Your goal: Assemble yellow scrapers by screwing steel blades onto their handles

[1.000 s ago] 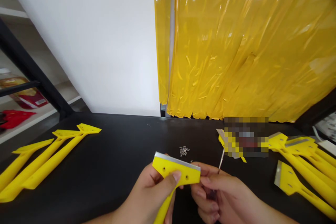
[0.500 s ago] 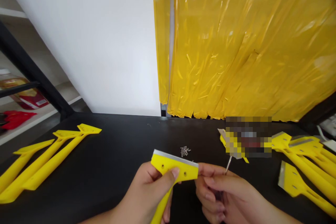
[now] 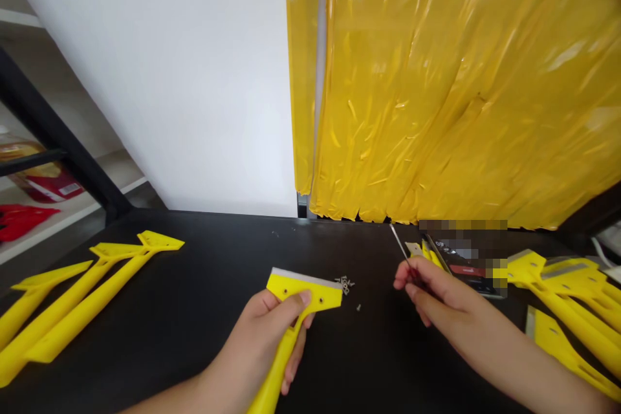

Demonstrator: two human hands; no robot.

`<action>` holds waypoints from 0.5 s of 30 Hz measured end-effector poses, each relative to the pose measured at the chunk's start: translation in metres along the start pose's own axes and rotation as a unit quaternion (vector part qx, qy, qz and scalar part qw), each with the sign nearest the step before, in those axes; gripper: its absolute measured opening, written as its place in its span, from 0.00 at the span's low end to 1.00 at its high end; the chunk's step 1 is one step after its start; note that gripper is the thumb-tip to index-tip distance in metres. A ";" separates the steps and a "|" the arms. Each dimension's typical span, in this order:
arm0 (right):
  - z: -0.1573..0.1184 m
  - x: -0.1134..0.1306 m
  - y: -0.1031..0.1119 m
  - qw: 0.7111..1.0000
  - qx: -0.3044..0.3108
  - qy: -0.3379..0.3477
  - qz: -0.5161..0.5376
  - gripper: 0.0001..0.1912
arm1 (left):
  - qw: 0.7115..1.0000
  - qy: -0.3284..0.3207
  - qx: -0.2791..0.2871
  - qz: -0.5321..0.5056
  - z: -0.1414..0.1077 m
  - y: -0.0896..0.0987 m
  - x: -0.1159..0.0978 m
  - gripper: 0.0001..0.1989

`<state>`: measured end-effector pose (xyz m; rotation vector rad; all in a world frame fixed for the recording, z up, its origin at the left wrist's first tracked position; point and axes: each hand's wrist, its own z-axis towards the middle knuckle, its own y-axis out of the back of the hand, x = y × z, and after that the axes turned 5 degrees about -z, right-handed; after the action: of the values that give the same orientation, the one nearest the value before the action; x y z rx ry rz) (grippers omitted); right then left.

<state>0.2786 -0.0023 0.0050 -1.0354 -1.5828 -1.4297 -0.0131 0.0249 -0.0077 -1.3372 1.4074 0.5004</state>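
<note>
My left hand (image 3: 272,323) is closed around a yellow scraper (image 3: 291,284), its thumb lying on the head. A metal blade runs along the scraper's top edge, and two holes in the head show dark. Apart from the scraper, my right hand (image 3: 431,288) is closed on a screwdriver (image 3: 400,242); its thin metal shaft points up and left, and the handle is hidden by the fingers. Just beyond the scraper's right corner lies a small pile of screws (image 3: 345,284). One loose screw (image 3: 358,307) sits nearer to me.
Yellow scraper handles (image 3: 97,297) lie at the left of the black table (image 3: 204,278). More scrapers (image 3: 557,297) with blades lie at the right. A partly blurred dark package (image 3: 466,272) is behind my right hand. A yellow plastic curtain (image 3: 436,77) hangs at the back.
My right hand has left the scraper's right corner and moved up and right with the screwdriver. The left hand has shifted slightly left with the scraper, and the loose screw shows clearly.
</note>
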 end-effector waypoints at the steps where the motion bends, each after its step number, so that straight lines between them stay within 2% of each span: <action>1: 0.000 0.000 0.003 1.000 -0.002 0.002 -0.020 0.08 | 1.000 0.002 0.001 -0.002 0.000 0.001 0.000 0.22; 5: -0.003 0.003 0.006 0.990 -0.054 0.038 -0.121 0.22 | 1.000 0.009 0.005 -0.029 -0.001 0.000 -0.005 0.21; 10: -0.017 0.013 0.004 0.969 -0.145 0.119 -0.160 0.13 | 0.999 0.028 0.000 -0.037 -0.002 -0.002 -0.010 0.20; 13: -0.029 0.014 0.003 0.951 -0.160 0.181 -0.192 0.10 | 0.999 0.033 -0.005 -0.028 -0.001 -0.001 -0.007 0.20; 15: -0.034 0.015 0.001 0.923 -0.155 0.252 -0.245 0.11 | 0.999 0.032 -0.005 -0.026 -0.001 -0.002 -0.005 0.20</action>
<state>0.2746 -0.0352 0.0223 -0.3683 -1.2959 -2.1353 -0.0130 0.0255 -0.0025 -1.4046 1.4203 0.4352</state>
